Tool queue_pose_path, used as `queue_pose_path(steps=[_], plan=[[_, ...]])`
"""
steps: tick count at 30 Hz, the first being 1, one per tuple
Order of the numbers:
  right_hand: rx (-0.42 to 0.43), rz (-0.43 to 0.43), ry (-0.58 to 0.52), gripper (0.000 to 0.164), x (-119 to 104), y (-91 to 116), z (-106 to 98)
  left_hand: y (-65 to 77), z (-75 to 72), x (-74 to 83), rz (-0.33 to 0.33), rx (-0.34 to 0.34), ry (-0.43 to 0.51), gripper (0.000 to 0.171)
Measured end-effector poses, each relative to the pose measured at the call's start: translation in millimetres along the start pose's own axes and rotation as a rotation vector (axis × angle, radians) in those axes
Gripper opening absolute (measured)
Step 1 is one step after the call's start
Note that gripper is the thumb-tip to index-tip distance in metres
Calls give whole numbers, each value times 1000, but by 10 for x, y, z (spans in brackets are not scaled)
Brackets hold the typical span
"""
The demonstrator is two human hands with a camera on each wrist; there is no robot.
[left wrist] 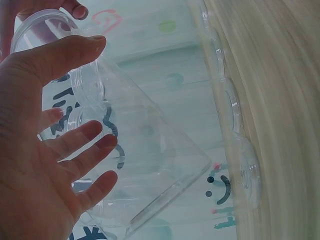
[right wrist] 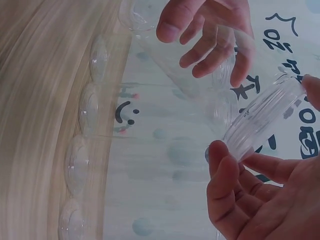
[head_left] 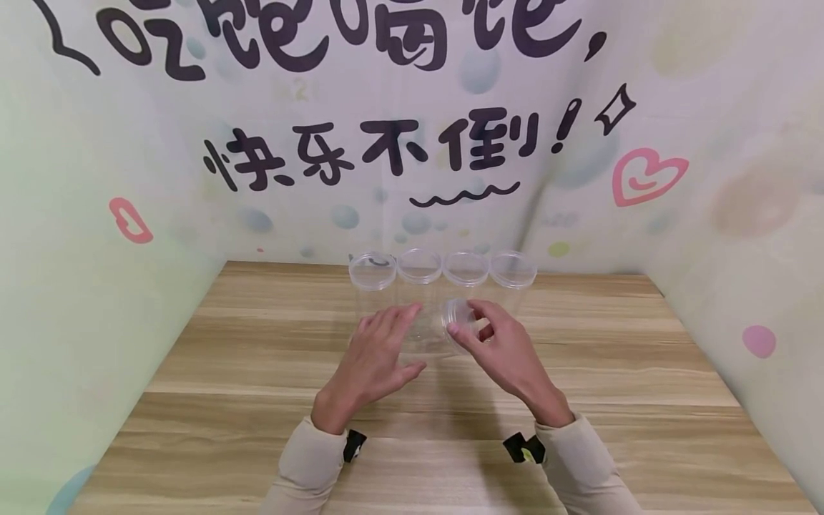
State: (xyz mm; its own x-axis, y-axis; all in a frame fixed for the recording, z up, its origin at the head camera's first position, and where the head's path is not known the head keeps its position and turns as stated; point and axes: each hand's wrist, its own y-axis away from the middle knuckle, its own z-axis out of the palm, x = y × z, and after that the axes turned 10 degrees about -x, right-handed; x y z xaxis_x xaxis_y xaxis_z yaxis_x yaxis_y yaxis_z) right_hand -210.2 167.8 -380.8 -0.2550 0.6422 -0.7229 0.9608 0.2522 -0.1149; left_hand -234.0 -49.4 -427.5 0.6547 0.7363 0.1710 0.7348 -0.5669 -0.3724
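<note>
A clear plastic jar (left wrist: 155,150) lies tilted in the air between the two hands, its flat base toward the table in the left wrist view. My right hand (head_left: 505,343) pinches its ridged clear lid (right wrist: 265,117) by the rim, between thumb and fingers. Beside the jar body, my left hand (head_left: 373,357) has its fingers spread and the thumb apart, overlapping the jar in both wrist views. Behind the hands, several similar lidded clear jars (head_left: 513,272) stand upright side by side.
A wood-grain table (head_left: 257,408) carries the jars near its back edge. Behind it hangs a pale printed backdrop (head_left: 309,214) with dark lettering and pink hearts, which continues along both sides.
</note>
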Motion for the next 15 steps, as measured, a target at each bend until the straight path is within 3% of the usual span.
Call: queue_pose_path(steps=[15], plan=[[10, -62, -67, 63, 6, 9, 2, -3, 15, -14, 8, 11, 11, 88]])
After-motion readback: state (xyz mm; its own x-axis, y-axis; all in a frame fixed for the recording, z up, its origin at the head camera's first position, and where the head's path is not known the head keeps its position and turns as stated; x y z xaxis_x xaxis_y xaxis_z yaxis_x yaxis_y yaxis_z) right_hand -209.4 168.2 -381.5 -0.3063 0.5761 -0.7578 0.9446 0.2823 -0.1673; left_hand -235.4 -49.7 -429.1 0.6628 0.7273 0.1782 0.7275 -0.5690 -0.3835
